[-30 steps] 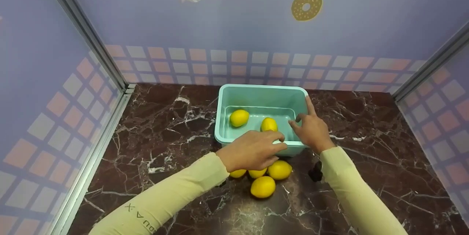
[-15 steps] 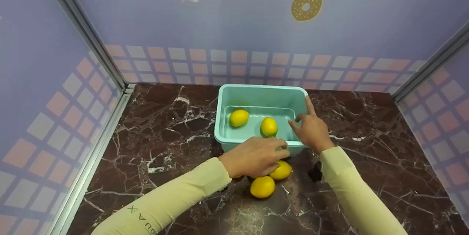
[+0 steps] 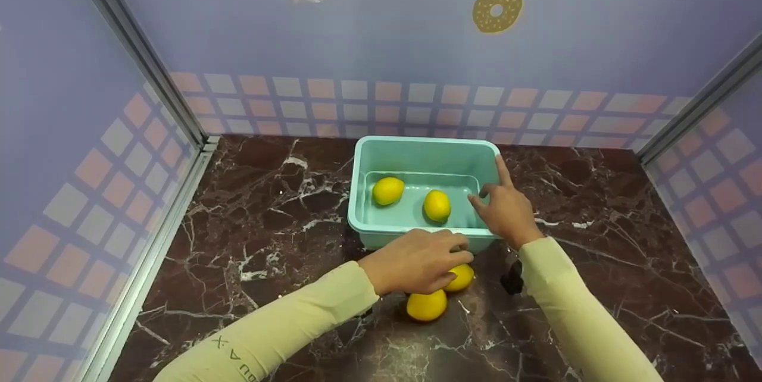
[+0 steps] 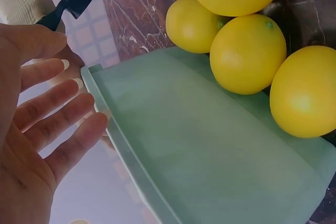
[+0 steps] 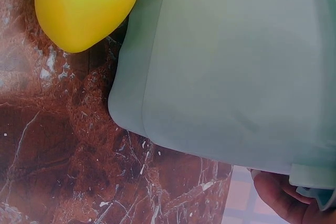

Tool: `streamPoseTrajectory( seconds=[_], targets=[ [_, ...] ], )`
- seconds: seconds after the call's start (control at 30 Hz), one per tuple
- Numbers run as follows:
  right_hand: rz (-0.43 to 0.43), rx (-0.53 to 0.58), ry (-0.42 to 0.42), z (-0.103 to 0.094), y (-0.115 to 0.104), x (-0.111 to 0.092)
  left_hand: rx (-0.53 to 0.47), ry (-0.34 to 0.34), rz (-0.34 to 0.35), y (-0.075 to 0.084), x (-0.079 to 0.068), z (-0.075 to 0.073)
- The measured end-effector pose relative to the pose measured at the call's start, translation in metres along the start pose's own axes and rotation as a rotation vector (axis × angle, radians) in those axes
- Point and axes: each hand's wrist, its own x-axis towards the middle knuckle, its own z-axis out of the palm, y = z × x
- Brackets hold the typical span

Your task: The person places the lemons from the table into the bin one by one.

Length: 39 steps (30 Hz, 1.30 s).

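A mint-green plastic bin [image 3: 428,141] has two lemons inside, one lemon [image 3: 388,191] on the left and the other [image 3: 437,206] near the middle. My right hand [image 3: 509,209] holds its right rim, with the index finger stretched along the edge. Just in front of the bin, my left hand [image 3: 417,263] hovers over loose lemons, holding nothing. In the left wrist view its fingers [image 4: 63,148] are spread and relaxed beside the rim. That view shows several lemons [image 4: 248,53] clustered against the bin's front wall; in the head view the hand hides some, leaving a front lemon [image 3: 427,306] visible.
The bin stands on a dark red marbled tabletop [image 3: 280,221], close to the purple back wall [image 3: 393,43]. Side panels with metal frames [image 3: 143,66] bound the table left and right. A black strap piece [image 3: 512,279] shows by the right wrist.
My left hand has drawn back from over the bin's front rim toward the lemons before it, covering more of them. The right hand, the bin and the lemons keep their places.
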Motion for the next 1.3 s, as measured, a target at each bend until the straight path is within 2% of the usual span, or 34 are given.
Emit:
streamPoseTrajectory(
  seconds=[0.57, 0.8, 1.3],
  targets=[
    [0.007, 0.006, -0.003, 0.002, 0.001, 0.001, -0.001, -0.033, 0.006, 0.005, 0.002, 0.011],
    [0.032, -0.009, -0.017, 0.001, 0.001, 0.002, -0.003, -0.046, 0.003, 0.004, -0.001, 0.021],
    [0.024, 0.002, -0.005, 0.001, 0.002, 0.002, -0.03, -0.049, -0.035, 0.007, 0.001, 0.038]
  ],
)
